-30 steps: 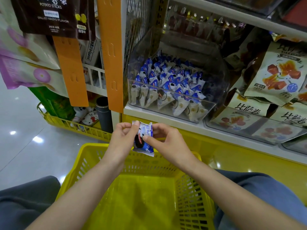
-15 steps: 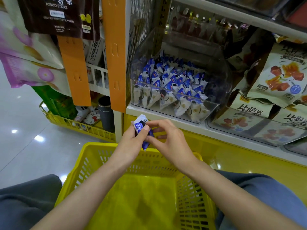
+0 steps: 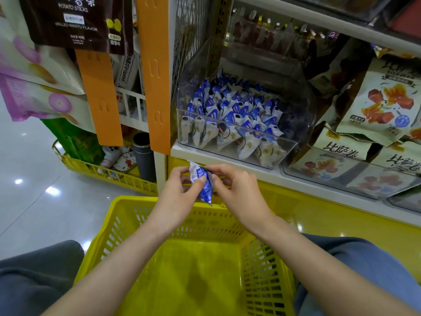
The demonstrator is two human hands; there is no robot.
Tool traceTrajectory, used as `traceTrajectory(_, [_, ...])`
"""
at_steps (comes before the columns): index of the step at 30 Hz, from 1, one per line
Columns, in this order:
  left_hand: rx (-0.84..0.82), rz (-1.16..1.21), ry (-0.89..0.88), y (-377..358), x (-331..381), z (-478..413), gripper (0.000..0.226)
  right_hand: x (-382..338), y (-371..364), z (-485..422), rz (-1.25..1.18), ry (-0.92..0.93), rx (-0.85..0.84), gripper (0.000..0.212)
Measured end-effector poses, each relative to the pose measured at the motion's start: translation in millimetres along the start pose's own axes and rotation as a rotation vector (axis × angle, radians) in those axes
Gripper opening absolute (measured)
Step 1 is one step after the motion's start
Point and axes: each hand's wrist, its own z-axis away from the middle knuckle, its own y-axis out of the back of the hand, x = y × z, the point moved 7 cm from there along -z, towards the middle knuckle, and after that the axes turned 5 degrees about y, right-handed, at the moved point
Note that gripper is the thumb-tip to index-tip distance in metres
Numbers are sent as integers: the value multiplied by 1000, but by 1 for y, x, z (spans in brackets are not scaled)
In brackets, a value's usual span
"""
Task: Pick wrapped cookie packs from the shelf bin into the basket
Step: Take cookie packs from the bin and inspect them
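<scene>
A blue-and-white wrapped cookie pack [image 3: 202, 182] is pinched between both my hands, above the far rim of the yellow basket [image 3: 141, 201]. My left hand [image 3: 178, 192] grips its left edge with thumb and fingers. My right hand [image 3: 239, 190] holds its right edge. The pack stands nearly upright, edge toward me. The basket's floor shows nothing in it. Above, a clear shelf bin [image 3: 293, 145] holds several more packs [image 3: 230, 119] like it.
Snack bags [image 3: 387, 101] fill the bin to the right on the white shelf [image 3: 227, 160]. An orange strip [image 3: 155, 71] hangs left of the bin. A second yellow basket [image 3: 109, 174] with small items sits on the glossy floor at left. My knees flank the basket.
Both hands have turned the pack from face-on to nearly edge-on, staying over the basket's far rim. The view has shifted slightly.
</scene>
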Motion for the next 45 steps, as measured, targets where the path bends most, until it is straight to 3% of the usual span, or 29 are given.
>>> traceTrajectory(7, [78, -204, -53, 8, 6, -3, 55, -4, 0, 1, 148, 63, 6, 24])
traceTrajectory(13, [25, -79, -31, 9, 7, -2, 36, -20, -7, 6, 246, 239, -70, 27])
traceTrajectory(18, [2, -71, -6, 6, 3, -4, 41, -18, -3, 5, 272, 226, -26, 24])
traceTrajectory(23, [15, 144, 99, 5, -4, -6, 58, -4, -8, 3, 153, 40, 5, 28])
traceTrajectory(27, [58, 324, 131, 14, -6, -7, 62, 15, -21, 2, -234, -293, -109, 35])
traceTrajectory(30, [48, 118, 70, 17, -2, -7, 63, 13, -18, 1, -397, -332, -82, 25])
traceTrajectory(33, [60, -296, -129, 18, 11, -5, 53, 14, -11, -1, -253, -268, -65, 22])
traceTrajectory(36, [50, -504, -315, 15, 22, -1, 36, 9, -6, -2, -102, -162, -82, 28])
traceTrajectory(42, [90, -553, -405, 18, 29, 3, 13, 8, -8, 1, -208, -161, -65, 57])
traceTrajectory(45, [113, -531, -415, 18, 31, 6, 7, 11, -12, 2, -266, -230, -56, 58])
